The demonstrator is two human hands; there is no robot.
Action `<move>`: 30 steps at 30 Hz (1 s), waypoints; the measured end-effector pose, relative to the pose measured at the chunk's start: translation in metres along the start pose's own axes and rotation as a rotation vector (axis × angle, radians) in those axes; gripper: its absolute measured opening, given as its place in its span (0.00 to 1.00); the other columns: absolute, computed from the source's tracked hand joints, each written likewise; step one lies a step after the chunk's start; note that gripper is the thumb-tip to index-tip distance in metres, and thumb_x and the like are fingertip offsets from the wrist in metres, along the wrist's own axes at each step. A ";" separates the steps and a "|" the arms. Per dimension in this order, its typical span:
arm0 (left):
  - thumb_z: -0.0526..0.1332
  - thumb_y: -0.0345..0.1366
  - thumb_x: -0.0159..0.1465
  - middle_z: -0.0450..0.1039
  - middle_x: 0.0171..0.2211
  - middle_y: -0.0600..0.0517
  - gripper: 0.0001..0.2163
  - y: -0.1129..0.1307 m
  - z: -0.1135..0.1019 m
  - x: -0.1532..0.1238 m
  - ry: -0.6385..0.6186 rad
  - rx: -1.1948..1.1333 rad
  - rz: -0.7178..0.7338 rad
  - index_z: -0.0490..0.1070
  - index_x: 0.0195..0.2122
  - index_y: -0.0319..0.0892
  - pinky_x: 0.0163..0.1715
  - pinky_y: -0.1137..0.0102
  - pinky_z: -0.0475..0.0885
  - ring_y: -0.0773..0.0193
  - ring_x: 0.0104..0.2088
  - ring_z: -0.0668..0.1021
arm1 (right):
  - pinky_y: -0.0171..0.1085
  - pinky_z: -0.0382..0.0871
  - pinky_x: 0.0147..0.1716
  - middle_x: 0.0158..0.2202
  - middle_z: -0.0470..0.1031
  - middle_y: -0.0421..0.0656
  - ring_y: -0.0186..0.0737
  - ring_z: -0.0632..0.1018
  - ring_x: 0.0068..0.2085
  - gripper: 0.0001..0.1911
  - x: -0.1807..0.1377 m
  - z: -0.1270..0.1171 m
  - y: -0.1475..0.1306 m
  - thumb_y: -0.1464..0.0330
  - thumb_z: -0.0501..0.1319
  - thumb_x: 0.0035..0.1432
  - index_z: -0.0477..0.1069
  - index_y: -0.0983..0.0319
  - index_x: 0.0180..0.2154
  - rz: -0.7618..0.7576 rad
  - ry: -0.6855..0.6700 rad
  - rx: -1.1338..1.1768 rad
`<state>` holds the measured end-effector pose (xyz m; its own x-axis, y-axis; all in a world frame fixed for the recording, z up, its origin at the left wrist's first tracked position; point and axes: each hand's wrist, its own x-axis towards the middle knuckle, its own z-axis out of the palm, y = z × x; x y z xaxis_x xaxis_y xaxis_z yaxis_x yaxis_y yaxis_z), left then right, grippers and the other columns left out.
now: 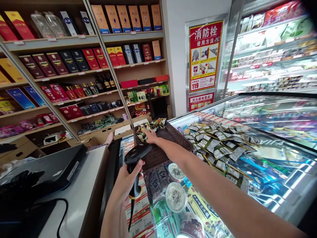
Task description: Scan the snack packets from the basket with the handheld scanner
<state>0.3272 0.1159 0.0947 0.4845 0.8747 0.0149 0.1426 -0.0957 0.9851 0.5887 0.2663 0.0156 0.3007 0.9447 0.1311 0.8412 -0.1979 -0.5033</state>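
Note:
My left hand is wrapped round the grip of a black barcode scanner, whose cord hangs down below. The scanner's head points to the right, over the near side of a brown woven basket. My right arm stretches across the basket, and my right hand is at its far left corner. There its fingers close on a small shiny snack packet among other colourful ones. More such packets lie along the basket's far edge. The fingertips are partly hidden by the packets.
The basket stands on a glass-topped freezer with ice-cream cups under the glass. A heap of green-and-silver packets lies to the right. At left is a counter with a black device. Shelves of boxed goods line the back.

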 end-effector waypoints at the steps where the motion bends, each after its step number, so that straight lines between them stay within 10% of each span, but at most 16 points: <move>1: 0.71 0.60 0.47 0.78 0.34 0.46 0.30 0.000 -0.001 0.000 -0.003 0.002 -0.001 0.79 0.38 0.38 0.29 0.69 0.71 0.60 0.31 0.76 | 0.52 0.53 0.66 0.74 0.47 0.43 0.56 0.53 0.71 0.43 -0.002 0.000 0.000 0.73 0.61 0.56 0.51 0.48 0.69 -0.048 -0.048 -0.063; 10: 0.73 0.58 0.48 0.78 0.33 0.48 0.27 0.000 -0.006 0.001 0.001 -0.036 0.000 0.79 0.37 0.38 0.29 0.70 0.71 0.63 0.29 0.75 | 0.62 0.64 0.58 0.72 0.46 0.55 0.70 0.63 0.65 0.42 0.005 -0.007 0.001 0.58 0.69 0.51 0.58 0.55 0.65 -0.060 -0.106 -0.262; 16: 0.74 0.56 0.48 0.78 0.33 0.49 0.27 -0.005 -0.011 0.007 -0.032 -0.045 -0.023 0.79 0.39 0.38 0.31 0.71 0.71 0.65 0.30 0.74 | 0.54 0.68 0.58 0.68 0.57 0.55 0.62 0.68 0.63 0.35 -0.017 -0.023 0.000 0.64 0.67 0.55 0.62 0.56 0.63 -0.058 -0.172 -0.297; 23: 0.75 0.56 0.45 0.76 0.28 0.51 0.28 0.000 -0.009 0.005 -0.020 -0.062 -0.008 0.78 0.37 0.37 0.30 0.72 0.70 0.65 0.30 0.74 | 0.42 0.75 0.45 0.52 0.75 0.51 0.52 0.78 0.48 0.32 -0.059 -0.044 -0.011 0.77 0.73 0.36 0.70 0.61 0.47 -0.091 -0.256 -0.294; 26: 0.75 0.57 0.44 0.76 0.28 0.52 0.29 0.005 -0.005 0.003 -0.042 -0.041 -0.018 0.78 0.36 0.37 0.28 0.72 0.69 0.65 0.28 0.74 | 0.39 0.75 0.42 0.43 0.77 0.45 0.45 0.79 0.43 0.25 -0.091 -0.061 0.002 0.77 0.67 0.42 0.69 0.60 0.44 -0.065 -0.103 0.002; 30: 0.75 0.57 0.43 0.75 0.28 0.52 0.29 0.008 0.006 0.001 -0.109 -0.023 -0.023 0.77 0.36 0.38 0.27 0.71 0.70 0.66 0.26 0.73 | 0.42 0.77 0.43 0.37 0.76 0.40 0.40 0.79 0.40 0.11 -0.148 -0.095 0.019 0.72 0.60 0.51 0.67 0.59 0.40 0.089 0.272 1.115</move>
<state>0.3337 0.1132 0.1018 0.5726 0.8195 -0.0251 0.1355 -0.0644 0.9887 0.6030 0.0982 0.0675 0.5401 0.8244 0.1694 -0.0120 0.2088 -0.9779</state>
